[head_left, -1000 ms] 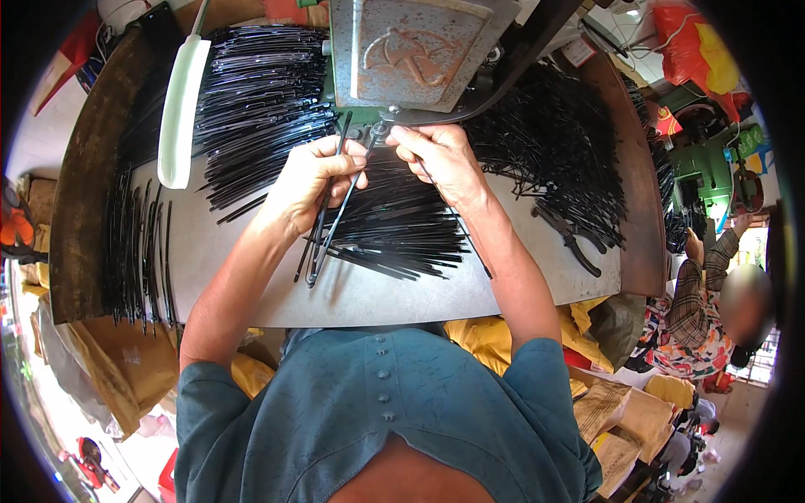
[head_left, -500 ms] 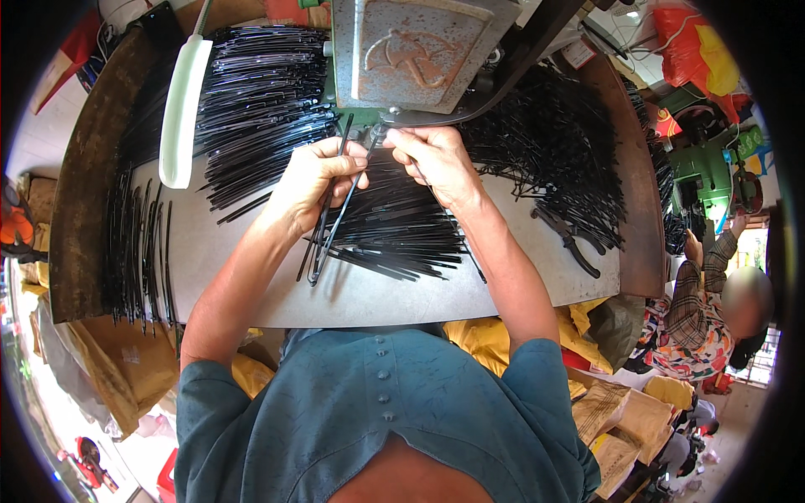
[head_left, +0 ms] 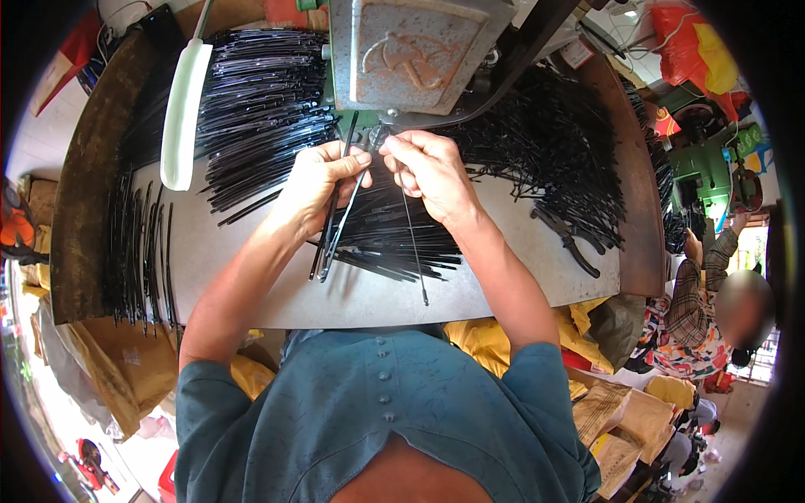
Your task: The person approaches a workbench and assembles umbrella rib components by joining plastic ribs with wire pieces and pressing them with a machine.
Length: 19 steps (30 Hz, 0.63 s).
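My left hand (head_left: 320, 186) is closed around a few thin black umbrella ribs (head_left: 339, 233), which slant down toward the table's near edge. My right hand (head_left: 434, 178) pinches a single slender rib (head_left: 415, 251), its long end hanging down below the fingers. Both hands meet close together just under the head of a grey-green press machine (head_left: 419, 63), at its small metal working point (head_left: 379, 134). The fingers partly hide the upper ends of the ribs. Beneath the hands a loose fan of black ribs (head_left: 394, 247) lies on the pale tabletop (head_left: 503, 272).
Stacked black ribs (head_left: 260, 117) fill the left back; a tangled heap (head_left: 553, 126) lies right. Dark-handled pliers (head_left: 570, 245) rest near that heap. A white lamp (head_left: 185, 117) hangs at left. Raised boards (head_left: 641, 201) edge the table. Another person (head_left: 692, 327) works at far right.
The rib in my right hand has swung inward from beside my forearm and now hangs below the hand. My right hand has shifted slightly down. The ribs in my left hand have moved a little.
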Motion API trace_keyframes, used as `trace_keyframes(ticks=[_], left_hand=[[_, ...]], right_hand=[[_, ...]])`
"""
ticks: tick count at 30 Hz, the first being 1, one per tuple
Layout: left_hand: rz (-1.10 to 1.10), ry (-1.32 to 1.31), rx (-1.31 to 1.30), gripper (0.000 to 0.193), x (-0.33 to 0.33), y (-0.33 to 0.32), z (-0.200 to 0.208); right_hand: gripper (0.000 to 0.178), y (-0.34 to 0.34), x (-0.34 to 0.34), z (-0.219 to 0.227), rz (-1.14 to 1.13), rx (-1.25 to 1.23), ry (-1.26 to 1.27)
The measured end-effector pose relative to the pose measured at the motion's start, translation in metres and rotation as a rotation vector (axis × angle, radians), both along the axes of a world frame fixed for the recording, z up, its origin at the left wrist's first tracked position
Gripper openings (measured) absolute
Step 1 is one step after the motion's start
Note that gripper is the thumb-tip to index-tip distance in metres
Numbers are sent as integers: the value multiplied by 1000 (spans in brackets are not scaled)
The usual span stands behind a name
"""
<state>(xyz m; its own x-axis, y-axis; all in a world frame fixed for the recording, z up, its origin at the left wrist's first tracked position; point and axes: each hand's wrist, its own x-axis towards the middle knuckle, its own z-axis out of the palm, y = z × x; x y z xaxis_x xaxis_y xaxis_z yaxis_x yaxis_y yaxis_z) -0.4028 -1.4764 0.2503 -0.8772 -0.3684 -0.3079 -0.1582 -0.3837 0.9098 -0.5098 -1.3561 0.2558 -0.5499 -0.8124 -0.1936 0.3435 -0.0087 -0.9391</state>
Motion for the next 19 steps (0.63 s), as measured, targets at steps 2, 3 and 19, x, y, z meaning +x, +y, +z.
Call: trace_keyframes(ticks=[2,3,19], left_hand=[[35,27,9,10,-2,2,-1],[35,27,9,10,-3,2,-2],[82,80,-13,7,-10,2,-10]], right_hand=[[15,-2,2,0,-17,-10,-1],[15,-3,2,0,-35,-20,-3],[17,-11,4,-8,-38,-39,103]])
